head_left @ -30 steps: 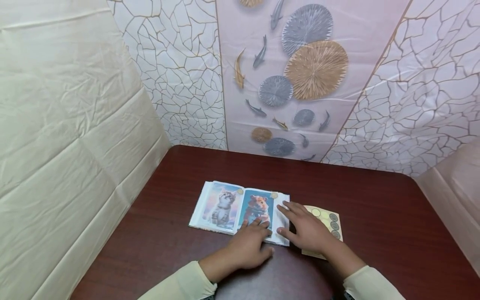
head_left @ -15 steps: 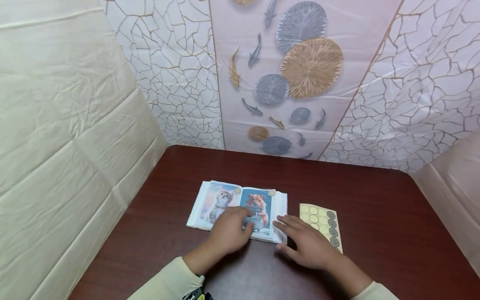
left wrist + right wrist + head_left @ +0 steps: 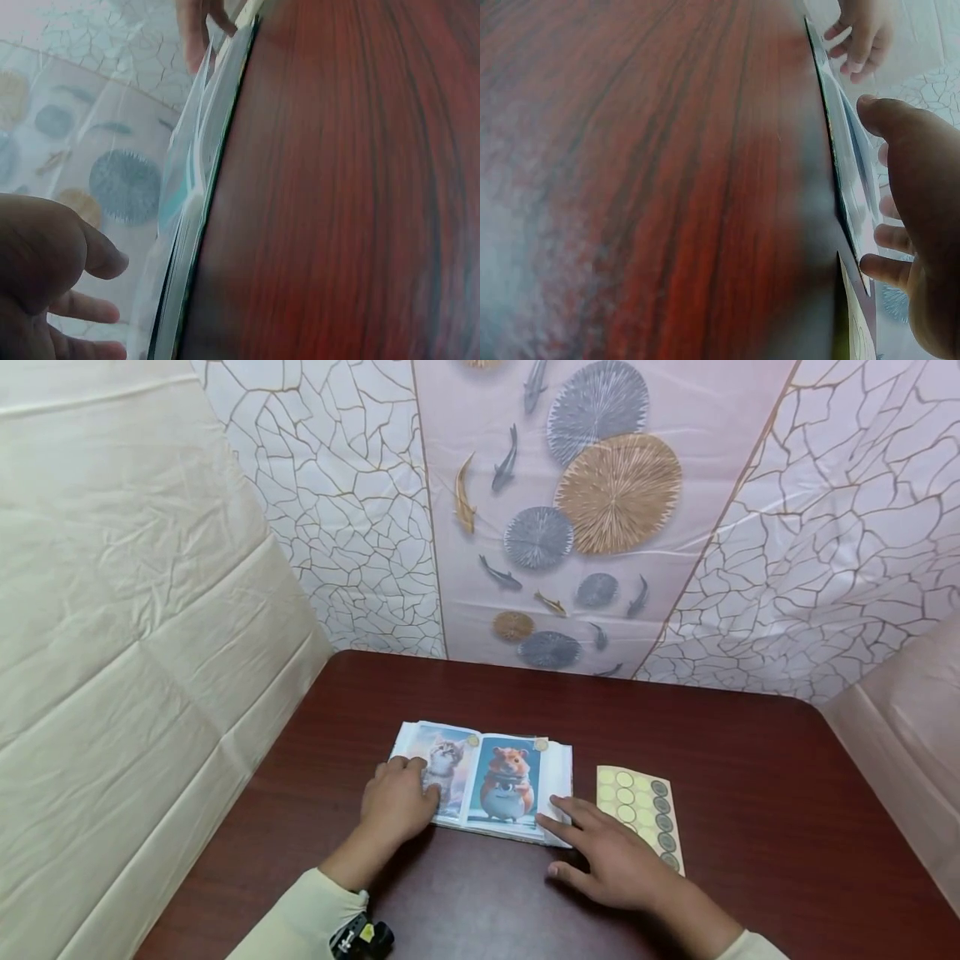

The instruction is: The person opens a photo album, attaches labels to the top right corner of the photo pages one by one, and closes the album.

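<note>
An open photo album (image 3: 557,775) lies flat on the table, a kitten picture (image 3: 446,760) on its left page and a hamster picture (image 3: 507,781) on its right. Round stickers (image 3: 542,744) mark the upper right corners of both pictures. My left hand (image 3: 396,800) is over the left page's outer side, fingers relaxed. In the left wrist view its fingers (image 3: 86,306) stretch beside the album's page edges. Fingertips of my right hand (image 3: 615,857) rest at the album's lower right corner, fingers spread. Partly hidden behind this hand is a yellow sticker sheet (image 3: 643,799).
The dark red wooden table (image 3: 742,777) extends around the album. Its far edge meets a patterned cloth backdrop (image 3: 555,568), and cream cloth (image 3: 202,693) hangs along the left side. A black device (image 3: 362,937) is strapped to the left wrist.
My left hand has moved left from the hamster page across to the kitten page, uncovering the hamster picture. The right hand has shifted slightly toward me, showing more of the sticker sheet.
</note>
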Tool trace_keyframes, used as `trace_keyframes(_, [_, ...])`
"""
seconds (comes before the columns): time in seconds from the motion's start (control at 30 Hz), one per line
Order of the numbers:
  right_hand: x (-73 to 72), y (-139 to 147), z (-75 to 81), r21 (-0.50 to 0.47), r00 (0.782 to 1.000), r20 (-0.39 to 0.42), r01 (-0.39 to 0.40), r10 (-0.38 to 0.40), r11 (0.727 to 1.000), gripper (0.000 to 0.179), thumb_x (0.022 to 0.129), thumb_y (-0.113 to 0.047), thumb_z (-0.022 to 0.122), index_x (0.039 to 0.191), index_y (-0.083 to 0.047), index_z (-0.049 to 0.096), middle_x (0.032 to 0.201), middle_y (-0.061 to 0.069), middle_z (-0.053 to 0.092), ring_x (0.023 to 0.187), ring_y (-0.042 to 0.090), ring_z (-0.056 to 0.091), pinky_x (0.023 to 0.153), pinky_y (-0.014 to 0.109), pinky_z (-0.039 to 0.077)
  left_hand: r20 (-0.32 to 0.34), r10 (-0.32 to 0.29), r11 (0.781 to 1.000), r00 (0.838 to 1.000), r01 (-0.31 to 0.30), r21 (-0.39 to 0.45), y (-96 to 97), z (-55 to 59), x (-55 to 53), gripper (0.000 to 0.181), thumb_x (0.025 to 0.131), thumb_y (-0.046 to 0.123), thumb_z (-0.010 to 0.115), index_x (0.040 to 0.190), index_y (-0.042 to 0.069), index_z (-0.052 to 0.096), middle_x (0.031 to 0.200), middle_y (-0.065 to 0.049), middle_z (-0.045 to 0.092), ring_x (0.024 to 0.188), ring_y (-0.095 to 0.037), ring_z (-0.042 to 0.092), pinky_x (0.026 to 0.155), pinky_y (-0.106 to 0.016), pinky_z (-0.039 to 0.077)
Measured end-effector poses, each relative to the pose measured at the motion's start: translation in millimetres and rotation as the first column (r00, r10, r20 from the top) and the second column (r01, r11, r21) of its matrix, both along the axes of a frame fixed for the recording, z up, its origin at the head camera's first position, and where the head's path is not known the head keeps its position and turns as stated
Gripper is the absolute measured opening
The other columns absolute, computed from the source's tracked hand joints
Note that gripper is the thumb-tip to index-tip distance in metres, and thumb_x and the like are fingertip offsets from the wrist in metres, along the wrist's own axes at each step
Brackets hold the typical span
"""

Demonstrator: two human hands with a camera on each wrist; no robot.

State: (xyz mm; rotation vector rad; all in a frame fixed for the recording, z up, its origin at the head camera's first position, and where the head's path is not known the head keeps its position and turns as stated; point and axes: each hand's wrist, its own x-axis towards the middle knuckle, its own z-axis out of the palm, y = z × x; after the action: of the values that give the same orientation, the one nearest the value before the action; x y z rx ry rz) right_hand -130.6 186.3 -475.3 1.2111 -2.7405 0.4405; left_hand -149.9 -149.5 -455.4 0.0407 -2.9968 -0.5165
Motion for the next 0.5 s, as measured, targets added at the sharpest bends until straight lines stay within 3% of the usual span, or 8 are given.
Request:
trace_keyframes(0.33, [5.0,5.9,-3.7,0.024,1.000,0.002,-0.004,0.004,1.000,0.061,0.095,-0.048,0.070,0.150,-0.026,0.055,0.152,0.012,0.050,0.138,0.035,0.048,0.105,0.054,0.045,0.136,0.118,0.993,0.984,-0.113,-0.042,-23.7,-1.1,-5.1,0.061,0.093,0.043,0.067,0.129,-0.006,0.058,0.114,-0.028,0.060,0.107,-0.045,0.056,0.077,-0.062,0.051])
trace_keyframes(0.5, [6.0,6.8,-5.6,0.028,1.000,0.013,-0.003,0.003,1.000,0.058,0.096,-0.048,0.069,0.148,-0.026,0.057,0.153,0.010,0.050,0.140,0.034,0.047,0.107,0.054,0.043,0.166,0.141,0.990,0.976,-0.136,-0.045,-27.1,-1.3,-7.8,0.064,0.093,0.044,0.065,0.126,-0.010,0.056,0.109,-0.031,0.059,0.102,-0.046,0.058,0.076,-0.062,0.051])
